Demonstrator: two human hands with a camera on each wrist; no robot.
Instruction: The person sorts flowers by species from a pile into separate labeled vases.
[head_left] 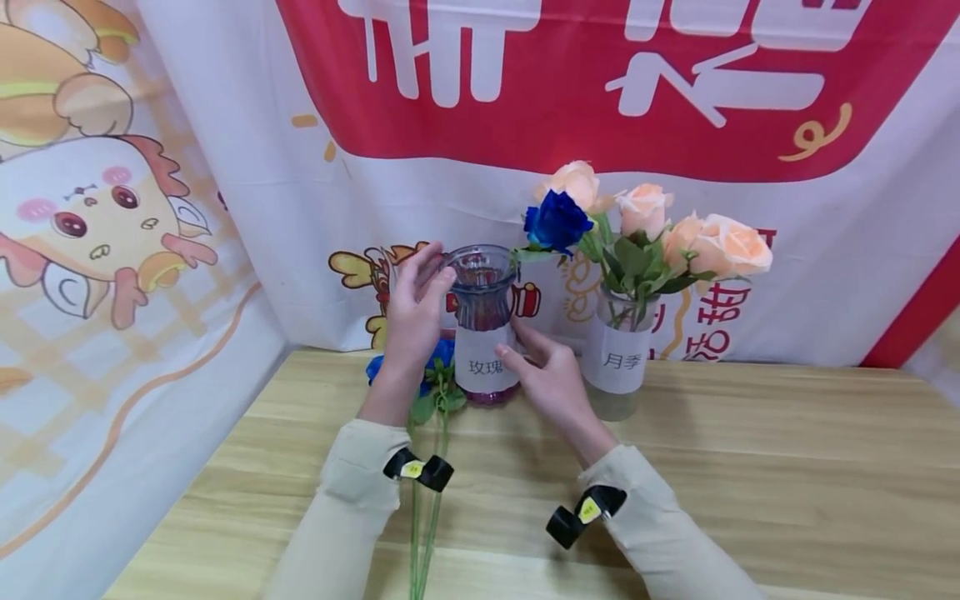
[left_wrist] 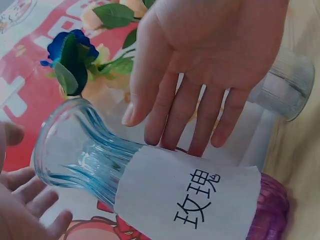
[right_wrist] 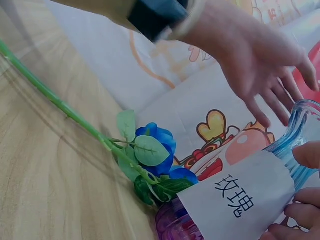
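Observation:
A glass vase (head_left: 484, 312), bluish at the top and purple at its base, stands upright with a white paper label (left_wrist: 195, 197) around it. My left hand (head_left: 417, 317) is at the left of its rim, fingers extended and thumb near the glass. On the vase's right side, my right hand (head_left: 553, 379) has its fingertips at the label, with fingers straight in the left wrist view. A blue rose (head_left: 557, 222) shows at the rim's right side, its leaves overlapping the rim. More blue roses (right_wrist: 157, 145) lie on the table left of the vase, their long green stems (head_left: 429, 517) pointing toward me.
Just right of my right hand stands a clear vase (head_left: 617, 354) with a white label, holding several peach roses (head_left: 726, 243). Behind the wooden table (head_left: 787, 475) hangs a printed cloth (head_left: 255, 225) in white and red, close behind both vases.

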